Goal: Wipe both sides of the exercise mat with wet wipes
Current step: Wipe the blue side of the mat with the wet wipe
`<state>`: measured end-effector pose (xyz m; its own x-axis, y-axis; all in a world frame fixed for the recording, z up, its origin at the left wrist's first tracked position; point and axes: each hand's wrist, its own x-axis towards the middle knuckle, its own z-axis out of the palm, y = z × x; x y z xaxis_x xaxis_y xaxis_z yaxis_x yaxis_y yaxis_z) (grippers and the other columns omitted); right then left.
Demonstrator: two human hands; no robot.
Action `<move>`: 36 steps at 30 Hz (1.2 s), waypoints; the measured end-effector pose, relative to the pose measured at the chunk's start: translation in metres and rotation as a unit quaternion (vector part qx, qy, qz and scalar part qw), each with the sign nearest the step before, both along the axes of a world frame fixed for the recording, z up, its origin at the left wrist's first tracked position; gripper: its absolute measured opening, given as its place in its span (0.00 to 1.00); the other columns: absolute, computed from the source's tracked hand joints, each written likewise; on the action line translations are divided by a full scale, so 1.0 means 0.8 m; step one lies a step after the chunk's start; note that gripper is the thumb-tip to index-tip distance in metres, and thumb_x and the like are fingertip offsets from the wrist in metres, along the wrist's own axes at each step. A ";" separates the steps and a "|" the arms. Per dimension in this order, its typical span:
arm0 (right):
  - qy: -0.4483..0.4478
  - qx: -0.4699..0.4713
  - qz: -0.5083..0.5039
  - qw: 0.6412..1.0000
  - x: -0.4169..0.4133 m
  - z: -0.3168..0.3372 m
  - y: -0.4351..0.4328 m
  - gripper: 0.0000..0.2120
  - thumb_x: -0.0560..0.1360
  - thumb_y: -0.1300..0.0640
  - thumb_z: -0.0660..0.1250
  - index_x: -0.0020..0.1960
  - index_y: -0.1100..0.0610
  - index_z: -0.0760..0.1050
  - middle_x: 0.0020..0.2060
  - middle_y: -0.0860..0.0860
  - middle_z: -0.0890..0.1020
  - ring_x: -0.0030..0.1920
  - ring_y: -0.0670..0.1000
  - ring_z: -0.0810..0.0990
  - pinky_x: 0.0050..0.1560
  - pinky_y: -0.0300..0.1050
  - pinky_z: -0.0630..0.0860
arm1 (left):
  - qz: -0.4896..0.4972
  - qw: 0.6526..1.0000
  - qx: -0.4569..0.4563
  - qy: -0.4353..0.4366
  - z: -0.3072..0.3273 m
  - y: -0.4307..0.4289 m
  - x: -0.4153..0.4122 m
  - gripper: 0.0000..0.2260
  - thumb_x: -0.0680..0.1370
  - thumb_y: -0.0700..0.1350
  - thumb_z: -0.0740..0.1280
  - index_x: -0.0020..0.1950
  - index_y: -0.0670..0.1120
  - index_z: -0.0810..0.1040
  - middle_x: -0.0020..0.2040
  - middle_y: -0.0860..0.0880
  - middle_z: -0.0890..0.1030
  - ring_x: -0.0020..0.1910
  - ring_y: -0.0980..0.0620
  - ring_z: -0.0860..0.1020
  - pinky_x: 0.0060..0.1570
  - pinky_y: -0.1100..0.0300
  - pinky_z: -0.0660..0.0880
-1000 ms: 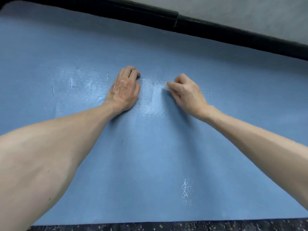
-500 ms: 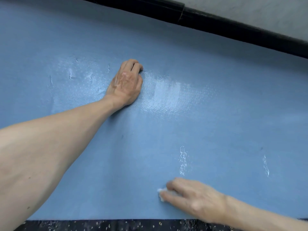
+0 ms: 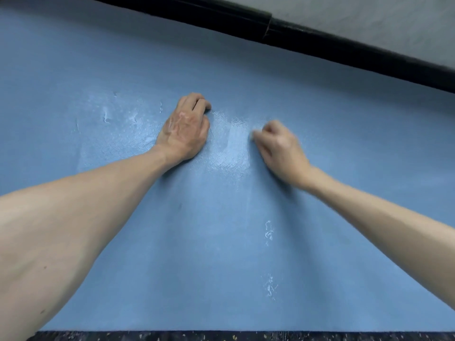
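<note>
- Since half a second ago the right hand (image 3: 280,148) has swung up from the mat's near edge to mid-mat, and it now sits just beside the left hand (image 3: 184,130), with a wet patch between them.
- I see the blue exercise mat (image 3: 123,57) lying flat and filling nearly the whole view, running from the near edge at the bottom up to the far edge.
- A pale grey wall (image 3: 369,16) takes the top right corner.
- A black bar (image 3: 221,18) runs aslant along the mat's far edge, just below the wall.
- A strip of dark speckled floor (image 3: 172,337) shows along the bottom, touching the mat's near edge.
- My view of the left hand is clear: it lies palm-down and pressed on the mat, fingertips bent under, gripping nothing.
- The right hand is blurred, its fingers curled and the knuckles raised above the mat.
- The wet patch (image 3: 234,143) glistens on the mat's texture between the two hands.
- Two thin white streaks (image 3: 268,232) lie on the mat nearer to me, one behind the other.
- At the right hand's fingertips there is a small pale smear, probably the wet wipe (image 3: 253,137), pinched there and touching the mat at the wet patch's right edge.
</note>
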<state>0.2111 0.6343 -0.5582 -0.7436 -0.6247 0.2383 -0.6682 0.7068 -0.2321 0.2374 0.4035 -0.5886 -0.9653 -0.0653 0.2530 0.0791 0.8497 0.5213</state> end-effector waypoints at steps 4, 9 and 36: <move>-0.115 0.005 0.184 0.976 0.140 0.012 0.040 0.12 0.82 0.60 0.59 0.55 0.64 0.79 0.39 0.58 0.74 0.34 0.56 0.71 0.33 0.48 0.72 | 0.000 1.000 -0.006 0.005 -0.006 0.002 -0.002 0.12 0.78 0.38 0.58 0.59 0.40 0.75 0.61 0.44 0.74 0.60 0.45 0.71 0.54 0.49 0.73; -0.096 -0.012 0.223 0.970 0.103 0.003 0.040 0.09 0.80 0.60 0.60 0.57 0.60 0.76 0.41 0.58 0.75 0.36 0.56 0.73 0.33 0.48 0.74 | 0.020 0.999 -0.046 0.012 -0.002 0.010 -0.021 0.10 0.75 0.39 0.61 0.54 0.40 0.76 0.55 0.41 0.75 0.54 0.40 0.72 0.51 0.49 0.68; -0.006 -0.045 -0.007 0.999 -0.237 -0.001 -0.055 0.09 0.77 0.62 0.63 0.50 0.60 0.82 0.39 0.59 0.75 0.35 0.60 0.76 0.34 0.49 0.76 | 0.059 0.994 -0.084 -0.026 0.001 0.030 -0.133 0.08 0.79 0.48 0.57 0.46 0.46 0.73 0.43 0.48 0.73 0.42 0.46 0.71 0.43 0.52 0.65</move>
